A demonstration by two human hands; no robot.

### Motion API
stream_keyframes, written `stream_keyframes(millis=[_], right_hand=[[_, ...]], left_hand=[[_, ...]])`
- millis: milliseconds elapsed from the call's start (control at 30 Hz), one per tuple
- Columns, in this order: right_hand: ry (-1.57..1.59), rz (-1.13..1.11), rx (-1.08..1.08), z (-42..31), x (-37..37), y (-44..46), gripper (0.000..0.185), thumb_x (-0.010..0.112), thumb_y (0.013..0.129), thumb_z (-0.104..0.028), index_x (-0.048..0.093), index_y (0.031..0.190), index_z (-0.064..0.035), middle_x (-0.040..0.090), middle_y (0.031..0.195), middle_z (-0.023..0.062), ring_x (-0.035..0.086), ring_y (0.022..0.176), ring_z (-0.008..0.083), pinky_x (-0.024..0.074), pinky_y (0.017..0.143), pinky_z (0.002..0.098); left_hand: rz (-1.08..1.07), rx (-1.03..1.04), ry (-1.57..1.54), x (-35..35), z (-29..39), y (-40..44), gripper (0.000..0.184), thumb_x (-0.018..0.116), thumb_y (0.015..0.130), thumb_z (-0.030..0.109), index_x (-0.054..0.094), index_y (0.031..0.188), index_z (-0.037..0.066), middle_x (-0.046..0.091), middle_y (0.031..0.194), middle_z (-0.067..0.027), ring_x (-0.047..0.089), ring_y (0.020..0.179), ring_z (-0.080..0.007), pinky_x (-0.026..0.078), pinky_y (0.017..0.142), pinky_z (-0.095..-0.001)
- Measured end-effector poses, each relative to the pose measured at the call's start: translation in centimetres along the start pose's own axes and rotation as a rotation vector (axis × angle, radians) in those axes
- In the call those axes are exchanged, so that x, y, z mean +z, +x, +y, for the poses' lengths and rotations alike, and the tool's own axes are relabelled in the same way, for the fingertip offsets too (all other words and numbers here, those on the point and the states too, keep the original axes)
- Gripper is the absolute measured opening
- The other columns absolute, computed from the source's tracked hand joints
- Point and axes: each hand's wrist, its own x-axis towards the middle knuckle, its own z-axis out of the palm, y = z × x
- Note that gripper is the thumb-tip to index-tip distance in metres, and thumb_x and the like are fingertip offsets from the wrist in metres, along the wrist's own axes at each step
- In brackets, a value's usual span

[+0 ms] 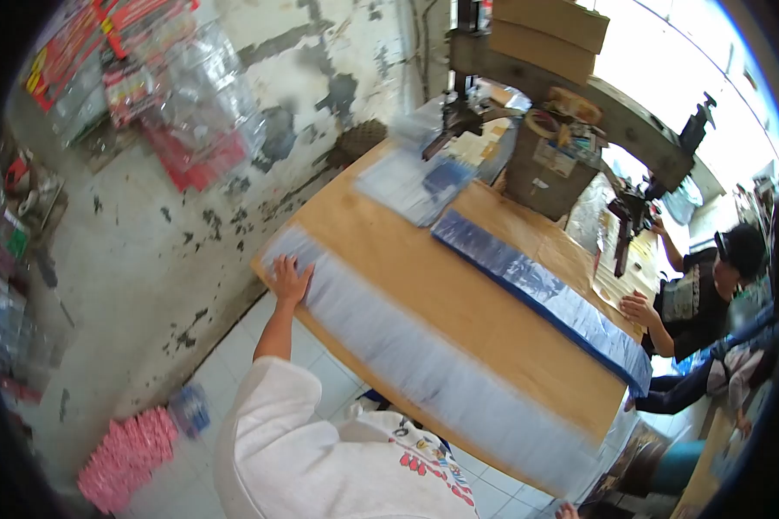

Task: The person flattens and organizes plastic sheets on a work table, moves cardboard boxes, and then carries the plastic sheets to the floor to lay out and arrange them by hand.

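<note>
Head view: left hand [291, 279] lay spread on translucent plastic film [428, 362] near the bench's [485, 330] left corner; right hand's [567, 511] grip was indeterminable. Probably limp and slippery, the film suited end holds.

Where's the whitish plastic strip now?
In the head view, the whitish plastic strip lies along the table's near edge, its left end under the left hand, opposite the blue strip.

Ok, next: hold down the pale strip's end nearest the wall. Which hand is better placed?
Left, I'd judge: the left hand rests on the pale strip near that end, while the right hand barely shows at the picture's bottom edge, by the opposite end.
</note>
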Motion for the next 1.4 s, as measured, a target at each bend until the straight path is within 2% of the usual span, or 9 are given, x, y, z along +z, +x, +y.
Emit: stream_keyframes(millis=[133, 167, 233, 400, 700, 833, 967, 1167, 1400], right_hand=[[0.292, 0.163, 0.217, 5.2, 2.5, 0.4, 0.049, 0.041, 0.101, -0.031, 0.047, 0.135, 0.0028, 0.048, 0.139, 0.023, 0.046, 0.127, 0.0367, 0.0322, 0.109, 0.0416], [0.14, 0.331, 0.217, -7.5, 2.6, -1.5, 0.049, 0.043, 0.1, -0.033, 0.05, 0.132, 0.0041, 0.053, 0.133, 0.0231, 0.052, 0.12, 0.0362, 0.0358, 0.106, 0.0389], [-0.135, 0.161, 0.312, -16.5, 4.7, -1.3, 0.062, 0.045, 0.096, -0.051, 0.045, 0.139, -0.0059, 0.044, 0.143, 0.0214, 0.041, 0.132, 0.0356, 0.0289, 0.108, 0.0504], [-0.565, 0.176, 0.596, -17.1, 10.2, -0.5, 0.076, 0.036, 0.09, -0.072, 0.034, 0.149, -0.0243, 0.023, 0.157, 0.0163, 0.029, 0.141, 0.0374, 0.0224, 0.106, 0.0681], [-0.251, 0.137, 0.691, -10.1, 6.4, 1.8, 0.065, 0.031, 0.096, -0.063, 0.037, 0.148, -0.0244, 0.04, 0.149, 0.0156, 0.039, 0.135, 0.0385, 0.0213, 0.102, 0.0748], [-0.333, 0.293, 0.764, -8.9, 5.3, 4.3, 0.053, 0.035, 0.099, -0.052, 0.047, 0.141, -0.0219, 0.05, 0.142, 0.005, 0.047, 0.13, 0.0342, 0.0193, 0.098, 0.0797], [-0.518, 0.599, 0.391, -20.9, 6.4, 2.7, 0.04, 0.044, 0.099, -0.042, 0.058, 0.129, -0.0197, 0.055, 0.136, 0.0006, 0.042, 0.134, 0.0277, 0.0121, 0.102, 0.0787], [0.192, 0.143, -0.151, -46.5, 17.4, -11.8, 0.02, 0.057, 0.093, -0.02, 0.069, 0.109, -0.0231, 0.052, 0.138, 0.0044, 0.032, 0.141, 0.0287, -0.0029, 0.109, 0.07], [0.392, -0.195, -0.675, -72.4, 26.5, -24.4, 0.017, 0.06, 0.09, -0.018, 0.07, 0.104, -0.0156, 0.054, 0.132, 0.0121, 0.038, 0.133, 0.0363, 0.0107, 0.11, 0.0645]], left_hand=[[0.012, 0.033, -0.045, -0.4, 0.4, -0.3, 0.071, 0.052, 0.086, 0.065, 0.047, 0.133, 0.013, 0.032, 0.148, -0.0108, 0.02, 0.144, -0.0334, 0.018, 0.105, -0.0691], [0.037, 0.062, -0.064, 0.3, -0.3, 0.0, 0.07, 0.052, 0.086, 0.065, 0.047, 0.133, 0.013, 0.032, 0.148, -0.0109, 0.021, 0.143, -0.0336, 0.019, 0.104, -0.0695], [0.022, 0.036, 0.002, -0.1, 0.2, -0.1, 0.07, 0.052, 0.087, 0.065, 0.047, 0.132, 0.012, 0.033, 0.148, -0.011, 0.022, 0.143, -0.0339, 0.018, 0.104, -0.0699], [0.032, 0.017, 0.052, -1.0, 1.0, -0.6, 0.069, 0.05, 0.088, 0.064, 0.048, 0.131, 0.011, 0.035, 0.147, -0.0118, 0.023, 0.143, -0.0342, 0.018, 0.105, -0.0702], [0.019, 0.042, 0.02, -1.2, 1.0, -0.4, 0.068, 0.049, 0.089, 0.063, 0.047, 0.132, 0.01, 0.035, 0.147, -0.0129, 0.022, 0.143, -0.0346, 0.015, 0.105, -0.0717], [0.003, 0.028, -0.026, -1.4, 0.8, -1.2, 0.069, 0.05, 0.089, 0.062, 0.046, 0.134, 0.01, 0.034, 0.148, -0.0144, 0.022, 0.143, -0.0357, 0.014, 0.105, -0.0722], [0.006, 0.026, -0.007, -2.7, 1.9, -1.1, 0.07, 0.051, 0.088, 0.061, 0.043, 0.137, 0.011, 0.033, 0.148, -0.0166, 0.022, 0.143, -0.0363, 0.012, 0.105, -0.0717], [-0.108, 0.079, -0.051, -5.1, 2.1, 0.4, 0.065, 0.054, 0.086, 0.06, 0.058, 0.127, 0.01, 0.047, 0.134, -0.0168, 0.041, 0.128, -0.0362, 0.018, 0.104, -0.0692], [-0.259, 0.488, -0.062, -6.4, -1.9, 6.8, 0.058, 0.06, 0.084, 0.051, 0.061, 0.12, 0.005, 0.047, 0.133, -0.0201, 0.042, 0.126, -0.0385, 0.021, 0.107, -0.0617]])
